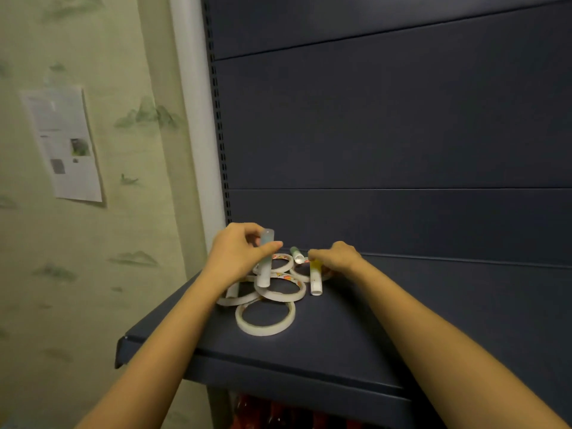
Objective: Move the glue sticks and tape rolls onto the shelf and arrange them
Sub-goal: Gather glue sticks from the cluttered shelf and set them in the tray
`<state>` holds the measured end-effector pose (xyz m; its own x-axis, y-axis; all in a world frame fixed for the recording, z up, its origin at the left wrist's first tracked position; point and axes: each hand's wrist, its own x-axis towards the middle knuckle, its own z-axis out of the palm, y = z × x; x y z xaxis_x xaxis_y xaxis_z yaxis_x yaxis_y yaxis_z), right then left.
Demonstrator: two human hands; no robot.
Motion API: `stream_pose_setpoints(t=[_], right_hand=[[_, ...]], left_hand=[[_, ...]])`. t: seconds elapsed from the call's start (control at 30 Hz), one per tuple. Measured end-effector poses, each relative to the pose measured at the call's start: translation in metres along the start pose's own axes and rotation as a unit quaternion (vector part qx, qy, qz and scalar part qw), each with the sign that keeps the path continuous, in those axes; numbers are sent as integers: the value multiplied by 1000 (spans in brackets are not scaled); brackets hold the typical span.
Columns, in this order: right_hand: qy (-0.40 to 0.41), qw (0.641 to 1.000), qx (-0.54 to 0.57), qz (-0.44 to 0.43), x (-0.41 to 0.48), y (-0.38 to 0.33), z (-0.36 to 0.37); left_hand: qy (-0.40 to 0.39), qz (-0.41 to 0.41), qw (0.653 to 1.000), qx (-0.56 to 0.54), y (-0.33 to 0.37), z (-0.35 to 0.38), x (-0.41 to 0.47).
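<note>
Several white tape rolls (265, 318) lie overlapping in a loose heap on the dark blue shelf (402, 320), near its left end. My left hand (238, 252) holds a pale blue-capped glue stick (265, 261) upright above the heap. My right hand (335, 257) pinches the top of a yellow-and-white glue stick (315, 278) that stands on the shelf at the heap's right edge. A green-capped glue stick (297, 254) lies behind the rolls, between my hands.
The shelf's dark back panel (387, 134) rises right behind the heap, with a slotted upright (220, 125) at its left. A papered wall with a pinned sheet (63, 144) lies to the left. Red items (278, 413) show on a lower level.
</note>
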<state>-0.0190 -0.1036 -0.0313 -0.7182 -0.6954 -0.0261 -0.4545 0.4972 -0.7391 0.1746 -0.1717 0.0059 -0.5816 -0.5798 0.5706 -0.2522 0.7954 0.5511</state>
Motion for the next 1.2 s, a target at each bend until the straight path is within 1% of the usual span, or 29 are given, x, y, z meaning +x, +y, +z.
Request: stream_pose_setpoints(t=[0.07, 0.17, 0.3, 0.53, 0.73, 1.03, 1.13, 1.2], right_hand=[[27, 999, 22, -23, -9, 9, -15], [81, 995, 37, -53, -28, 29, -46], [145, 983, 83, -74, -59, 67, -96], [257, 962, 69, -57, -137, 149, -201], [326, 942, 67, -35, -218, 225, -286], [399, 917, 23, -6, -328, 340, -386], [427, 904, 13, 13, -357, 370, -411], [434, 901, 14, 10, -372, 385, -425]], left_hand=[[-6, 0, 999, -35, 8, 8, 5], [-8, 5, 998, -59, 29, 29, 13], [-25, 32, 994, -104, 71, 70, 14], [-100, 80, 978, -165, 180, 144, -4], [-146, 116, 955, -230, 292, 208, -44], [-186, 147, 929, -284, 431, 293, -116], [-200, 157, 925, -281, 470, 317, -134], [-203, 167, 924, -277, 493, 329, -143]])
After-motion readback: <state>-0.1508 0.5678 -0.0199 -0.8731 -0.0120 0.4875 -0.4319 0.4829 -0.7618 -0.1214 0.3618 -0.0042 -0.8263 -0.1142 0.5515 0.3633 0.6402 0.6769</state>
